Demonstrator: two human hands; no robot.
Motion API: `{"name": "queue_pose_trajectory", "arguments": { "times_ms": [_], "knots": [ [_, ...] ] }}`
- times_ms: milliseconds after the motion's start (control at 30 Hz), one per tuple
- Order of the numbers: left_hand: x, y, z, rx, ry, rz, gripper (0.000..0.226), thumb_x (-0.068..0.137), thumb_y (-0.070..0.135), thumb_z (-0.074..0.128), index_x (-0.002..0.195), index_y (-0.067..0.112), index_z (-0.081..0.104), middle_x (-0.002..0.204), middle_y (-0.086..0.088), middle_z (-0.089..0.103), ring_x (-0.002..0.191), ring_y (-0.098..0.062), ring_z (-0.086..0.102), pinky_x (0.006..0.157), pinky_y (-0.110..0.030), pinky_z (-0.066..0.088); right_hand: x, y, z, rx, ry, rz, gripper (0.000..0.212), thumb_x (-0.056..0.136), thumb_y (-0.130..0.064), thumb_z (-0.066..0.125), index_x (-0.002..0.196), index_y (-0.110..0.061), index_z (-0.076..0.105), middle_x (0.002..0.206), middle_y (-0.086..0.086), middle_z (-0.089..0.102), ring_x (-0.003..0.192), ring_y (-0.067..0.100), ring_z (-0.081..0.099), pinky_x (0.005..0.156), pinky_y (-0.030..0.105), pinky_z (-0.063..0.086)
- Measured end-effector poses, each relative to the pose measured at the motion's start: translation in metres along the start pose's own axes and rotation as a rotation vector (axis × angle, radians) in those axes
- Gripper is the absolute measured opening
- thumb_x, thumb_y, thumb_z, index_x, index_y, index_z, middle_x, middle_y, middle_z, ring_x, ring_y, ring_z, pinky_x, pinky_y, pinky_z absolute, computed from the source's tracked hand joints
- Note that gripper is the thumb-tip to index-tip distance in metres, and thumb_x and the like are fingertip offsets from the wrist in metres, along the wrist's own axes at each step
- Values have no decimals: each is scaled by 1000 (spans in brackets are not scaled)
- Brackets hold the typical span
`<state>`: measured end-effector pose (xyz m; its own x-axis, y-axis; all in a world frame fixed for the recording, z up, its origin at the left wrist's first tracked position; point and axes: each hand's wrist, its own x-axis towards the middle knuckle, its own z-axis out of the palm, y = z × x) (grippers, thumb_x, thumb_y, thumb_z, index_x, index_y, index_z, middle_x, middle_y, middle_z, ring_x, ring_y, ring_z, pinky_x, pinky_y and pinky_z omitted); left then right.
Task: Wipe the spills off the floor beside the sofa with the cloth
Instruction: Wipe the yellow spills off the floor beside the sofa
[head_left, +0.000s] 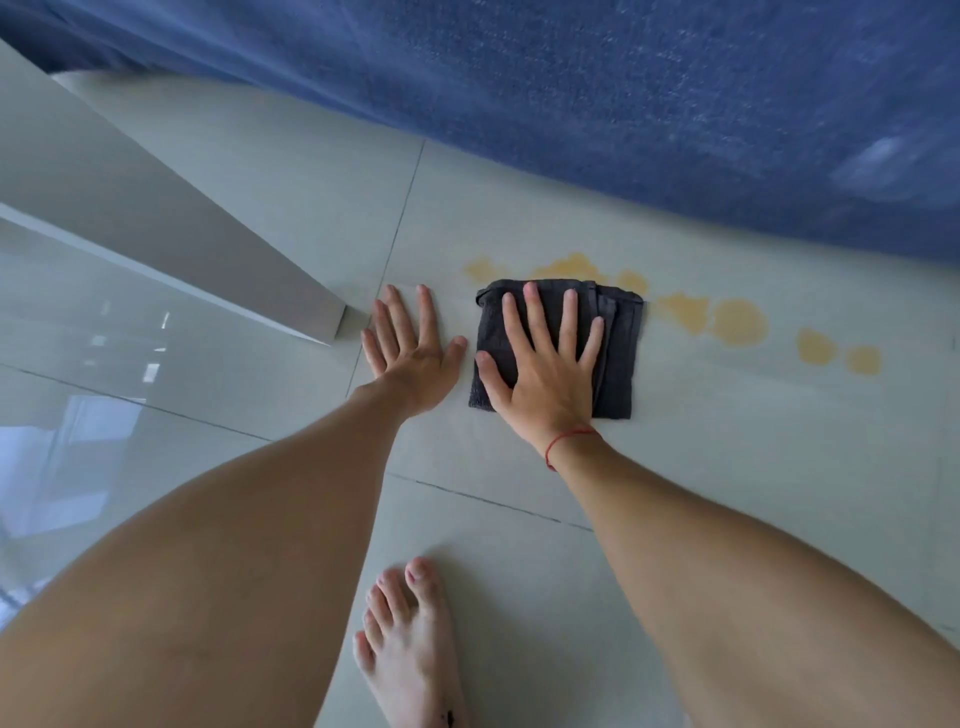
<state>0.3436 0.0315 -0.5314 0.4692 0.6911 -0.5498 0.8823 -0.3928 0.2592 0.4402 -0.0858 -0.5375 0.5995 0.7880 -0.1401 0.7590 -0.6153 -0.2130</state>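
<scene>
The right hand is pressed flat, palm down, on the cloth, fingers spread wide and not curled around it; nothing is pinched. The cloth is dark grey, folded into a rough square with layered edges seen along its right side. It lies on the pale tiled floor, just before the blue sofa.

The spills are seen as yellow-orange blotches in a row roughly parallel to the sofa's edge. Several are noted just beyond the cloth's far edge, touching or partly covered by it; larger round ones lie to its right, and two smaller ones further right. Open floor is seen to the right of the cloth and toward the viewer. To the left, a pale grey furniture corner stands near.

The left hand is laid flat on bare tile just beside the cloth, fingers spread, empty, between cloth and grey corner. Both forearms are extended forward. A red string is worn on the right wrist. A bare foot is set on the tile below.
</scene>
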Motion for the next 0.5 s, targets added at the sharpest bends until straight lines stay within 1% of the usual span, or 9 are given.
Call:
{"name": "queue_pose_trajectory", "arguments": {
  "times_ms": [133, 200, 300, 400, 500],
  "knots": [
    [-1, 0, -2, 7, -17, -6, 73, 91, 55, 20, 143, 31, -26, 150, -10, -36, 136, -24, -34, 109, -43, -20, -24, 21, -1, -15, -33, -186, 63, 92, -54, 37, 149, -30, 30, 159, -5, 27, 148, 33, 19, 117, 59, 14],
    [-1, -1, -2, 7, -23, 6, 73, 91, 55, 19, 142, 31, -27, 150, -9, -37, 136, -23, -35, 109, -43, -20, -36, 44, -4, -20, -46, -211, 58, 94, -50, 35, 149, -31, 30, 158, -7, 27, 148, 30, 20, 118, 54, 18],
    [-2, -2, -1, -15, 6, 7, 73, 91, 54, 22, 144, 31, -23, 151, -9, -34, 137, -23, -33, 110, -43, -18, -39, 70, -10, -42, -45, -126, 54, 96, -45, 30, 149, -32, 30, 158, -8, 27, 148, 27, 22, 119, 50, 17],
    [-2, -2, 0, -26, 23, 6, 73, 91, 53, 24, 145, 31, -21, 152, -9, -31, 139, -23, -30, 110, -42, -18, -19, 71, -15, -26, -15, 21, 52, 97, -42, 30, 148, -31, 33, 158, -7, 29, 147, 28, 23, 118, 53, 16],
    [-1, -2, 2, -13, 25, 11, 73, 91, 53, 24, 145, 31, -21, 152, -9, -32, 138, -23, -31, 109, -42, -19, 23, 55, -17, 0, -12, 120, 52, 98, -43, 30, 149, -34, 27, 161, -8, 20, 150, 29, 12, 118, 58, 7]
  ]
}}
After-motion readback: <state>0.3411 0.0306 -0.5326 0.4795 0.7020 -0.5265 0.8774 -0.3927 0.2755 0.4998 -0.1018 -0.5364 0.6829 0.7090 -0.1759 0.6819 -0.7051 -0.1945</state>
